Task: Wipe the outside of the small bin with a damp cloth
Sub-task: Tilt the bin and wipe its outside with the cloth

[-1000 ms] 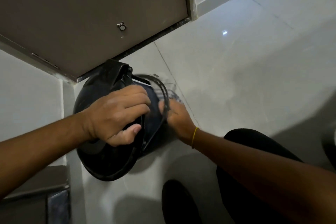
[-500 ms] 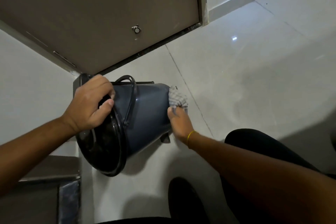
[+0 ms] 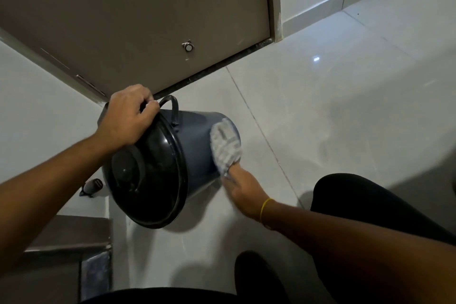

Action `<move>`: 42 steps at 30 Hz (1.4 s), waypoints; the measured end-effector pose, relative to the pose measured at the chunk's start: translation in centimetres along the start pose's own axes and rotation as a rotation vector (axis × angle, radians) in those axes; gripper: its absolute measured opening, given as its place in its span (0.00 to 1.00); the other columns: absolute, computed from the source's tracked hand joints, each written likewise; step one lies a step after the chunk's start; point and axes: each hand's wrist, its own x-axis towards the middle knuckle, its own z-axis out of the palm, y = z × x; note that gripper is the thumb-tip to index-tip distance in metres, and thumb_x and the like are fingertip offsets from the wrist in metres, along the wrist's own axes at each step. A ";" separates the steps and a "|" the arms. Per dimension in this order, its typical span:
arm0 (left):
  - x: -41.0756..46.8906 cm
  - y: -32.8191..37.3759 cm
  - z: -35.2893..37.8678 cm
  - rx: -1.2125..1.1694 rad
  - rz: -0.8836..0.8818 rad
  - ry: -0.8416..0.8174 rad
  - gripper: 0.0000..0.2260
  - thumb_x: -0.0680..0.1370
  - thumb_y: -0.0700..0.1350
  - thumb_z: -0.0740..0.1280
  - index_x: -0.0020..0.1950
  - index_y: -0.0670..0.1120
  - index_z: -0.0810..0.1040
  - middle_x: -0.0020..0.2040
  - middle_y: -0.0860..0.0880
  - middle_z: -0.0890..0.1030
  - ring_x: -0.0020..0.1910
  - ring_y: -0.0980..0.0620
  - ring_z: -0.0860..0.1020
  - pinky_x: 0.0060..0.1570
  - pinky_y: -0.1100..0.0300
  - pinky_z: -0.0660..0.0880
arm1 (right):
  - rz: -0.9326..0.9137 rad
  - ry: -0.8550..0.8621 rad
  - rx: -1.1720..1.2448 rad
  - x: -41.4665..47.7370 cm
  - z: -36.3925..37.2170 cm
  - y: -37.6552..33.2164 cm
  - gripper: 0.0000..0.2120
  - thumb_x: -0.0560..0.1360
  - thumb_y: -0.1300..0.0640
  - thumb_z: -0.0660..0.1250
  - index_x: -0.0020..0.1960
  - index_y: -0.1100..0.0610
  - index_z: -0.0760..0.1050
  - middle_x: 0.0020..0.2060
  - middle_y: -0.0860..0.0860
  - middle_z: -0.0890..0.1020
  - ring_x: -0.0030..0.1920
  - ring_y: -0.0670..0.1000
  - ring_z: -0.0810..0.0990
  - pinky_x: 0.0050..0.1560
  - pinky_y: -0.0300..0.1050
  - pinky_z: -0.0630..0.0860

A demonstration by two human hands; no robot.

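From the head camera, looking down: the small dark grey plastic bin with its black domed lid (image 3: 195,145) is tipped right over on its side on the glossy white tiled floor (image 3: 320,118), lid end toward the person, base pointing off toward the brown door (image 3: 135,20). The left hand (image 3: 128,118) is closed over the top of the black rim beside the thin black carry handle (image 3: 172,108), gripping it and keeping the bin from rolling. The right hand (image 3: 244,187), with a yellow band at the wrist, reaches in low; its fingers are tucked under the pale checked cloth (image 3: 225,147), pressing it flat against the bin's wall near the base end. How tightly those fingers are curled, I can't tell, the cloth covers them.

So the wiping looks well under way on the side wall. To do this stretch properly, I'd say keep the cloth spread wide, not bunched, and sweep along the wall from base to rim in overlapping passes. The left hand wants to turn the bin a little after each pass, so the face now against the floor comes up too. The groove under the rim probably needs a fingertip through the cloth
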 end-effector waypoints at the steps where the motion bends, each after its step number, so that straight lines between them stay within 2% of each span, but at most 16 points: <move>1: 0.4 0.1 0.1 0.000 -0.011 -0.003 0.14 0.80 0.50 0.59 0.40 0.43 0.76 0.40 0.44 0.78 0.41 0.45 0.76 0.47 0.55 0.66 | 0.140 0.029 0.060 1.3 -0.4 0.3 0.17 0.85 0.60 0.61 0.72 0.64 0.73 0.76 0.62 0.72 0.76 0.57 0.71 0.72 0.36 0.63; 3: 1.1 0.3 0.4 0.003 -0.027 -0.014 0.14 0.80 0.50 0.59 0.40 0.44 0.76 0.41 0.44 0.78 0.42 0.46 0.76 0.49 0.55 0.66 | 0.354 0.094 0.123 4.5 -1.3 0.1 0.14 0.86 0.60 0.59 0.62 0.68 0.77 0.68 0.66 0.77 0.69 0.62 0.76 0.61 0.44 0.70; 5: 2.0 0.6 0.7 0.006 -0.033 -0.016 0.15 0.80 0.50 0.59 0.40 0.42 0.76 0.41 0.43 0.78 0.42 0.46 0.76 0.49 0.56 0.66 | 0.404 0.129 0.140 7.0 -2.1 -1.0 0.14 0.85 0.60 0.58 0.59 0.68 0.78 0.64 0.67 0.79 0.66 0.63 0.77 0.62 0.48 0.71; 7: 2.8 0.6 1.1 0.009 -0.034 -0.005 0.16 0.79 0.50 0.59 0.41 0.40 0.77 0.41 0.42 0.79 0.41 0.45 0.76 0.50 0.56 0.66 | 0.297 0.147 0.130 8.3 -2.1 -2.8 0.13 0.85 0.59 0.58 0.58 0.64 0.79 0.62 0.63 0.81 0.66 0.60 0.77 0.69 0.51 0.70; 9: 3.6 0.4 1.3 0.010 -0.040 -0.008 0.18 0.79 0.51 0.58 0.40 0.39 0.77 0.40 0.42 0.78 0.40 0.45 0.75 0.50 0.56 0.65 | 0.081 0.122 0.191 7.1 -1.6 -4.8 0.10 0.85 0.58 0.60 0.59 0.57 0.79 0.61 0.55 0.81 0.62 0.48 0.77 0.69 0.43 0.70; 11: 4.5 0.1 1.4 0.010 -0.047 -0.027 0.19 0.79 0.53 0.56 0.39 0.41 0.76 0.40 0.43 0.77 0.40 0.46 0.75 0.51 0.55 0.65 | -0.205 0.083 0.158 4.9 -0.7 -5.9 0.19 0.86 0.57 0.59 0.76 0.55 0.71 0.76 0.53 0.73 0.75 0.42 0.68 0.76 0.32 0.61; 13: 5.3 -0.2 1.6 0.020 -0.046 -0.030 0.18 0.79 0.53 0.56 0.37 0.42 0.74 0.38 0.45 0.76 0.40 0.45 0.74 0.49 0.55 0.65 | -0.335 0.098 0.099 2.8 0.6 -5.0 0.24 0.85 0.58 0.59 0.80 0.58 0.65 0.81 0.55 0.66 0.83 0.48 0.61 0.83 0.39 0.55; 17: 6.4 -0.6 1.6 0.022 -0.065 -0.030 0.20 0.80 0.51 0.58 0.38 0.38 0.77 0.39 0.41 0.79 0.40 0.42 0.76 0.49 0.52 0.69 | -0.148 0.155 0.036 -0.1 2.8 -1.0 0.25 0.81 0.61 0.61 0.78 0.59 0.68 0.77 0.57 0.72 0.78 0.47 0.67 0.79 0.32 0.58; 19: 6.6 -0.9 1.6 0.032 -0.082 -0.028 0.20 0.81 0.49 0.59 0.40 0.36 0.80 0.41 0.38 0.81 0.42 0.41 0.78 0.50 0.53 0.70 | 0.045 0.121 0.007 0.3 3.0 0.5 0.21 0.84 0.57 0.59 0.75 0.61 0.70 0.75 0.60 0.74 0.75 0.56 0.71 0.75 0.41 0.65; 23: 6.6 -1.4 1.5 0.040 -0.113 -0.003 0.19 0.82 0.47 0.61 0.43 0.34 0.81 0.43 0.36 0.83 0.45 0.39 0.79 0.50 0.51 0.70 | 0.303 0.122 0.204 5.2 1.4 0.5 0.18 0.86 0.48 0.56 0.54 0.58 0.80 0.50 0.56 0.80 0.53 0.55 0.78 0.58 0.44 0.71; 26: 6.1 -1.9 1.5 0.041 -0.165 0.018 0.18 0.83 0.47 0.62 0.43 0.35 0.81 0.42 0.35 0.82 0.45 0.38 0.79 0.48 0.55 0.67 | 0.309 0.165 0.214 8.2 -0.6 -1.0 0.20 0.86 0.45 0.52 0.44 0.51 0.77 0.42 0.52 0.79 0.46 0.51 0.74 0.58 0.49 0.72; 30: 5.3 -2.3 1.2 -0.002 -0.216 0.009 0.18 0.82 0.48 0.60 0.35 0.40 0.75 0.34 0.41 0.75 0.39 0.41 0.74 0.46 0.54 0.66 | -0.056 0.188 -0.064 6.4 -0.1 -4.4 0.18 0.87 0.52 0.55 0.54 0.61 0.79 0.54 0.63 0.82 0.53 0.49 0.74 0.59 0.51 0.74; 33: 5.1 -2.6 1.0 -0.004 -0.253 0.008 0.18 0.82 0.48 0.60 0.33 0.44 0.72 0.32 0.45 0.72 0.38 0.42 0.73 0.47 0.54 0.65 | -0.294 0.130 -0.051 2.3 1.6 -4.8 0.17 0.86 0.54 0.57 0.67 0.64 0.75 0.64 0.63 0.80 0.64 0.58 0.80 0.69 0.54 0.75; 36: 5.1 -2.6 0.8 -0.037 -0.307 -0.007 0.19 0.83 0.48 0.60 0.32 0.48 0.72 0.32 0.49 0.72 0.35 0.49 0.71 0.48 0.54 0.66 | -0.423 0.170 -0.308 -1.0 4.7 -1.9 0.16 0.82 0.64 0.61 0.67 0.67 0.76 0.59 0.66 0.82 0.59 0.64 0.79 0.66 0.57 0.76; 39: 5.1 -2.7 0.7 -0.053 -0.340 -0.030 0.18 0.83 0.50 0.60 0.37 0.44 0.78 0.37 0.44 0.78 0.39 0.48 0.74 0.50 0.53 0.69 | -0.187 0.152 -0.097 -1.1 6.5 0.5 0.17 0.80 0.64 0.61 0.68 0.65 0.76 0.63 0.64 0.82 0.64 0.59 0.77 0.68 0.45 0.70; 42: 5.3 -2.5 0.7 -0.068 -0.358 -0.049 0.19 0.84 0.52 0.61 0.46 0.39 0.82 0.42 0.41 0.80 0.40 0.50 0.75 0.48 0.55 0.71 | 0.202 0.203 0.194 2.0 5.4 1.1 0.14 0.85 0.57 0.57 0.59 0.65 0.77 0.58 0.65 0.82 0.59 0.61 0.80 0.64 0.50 0.74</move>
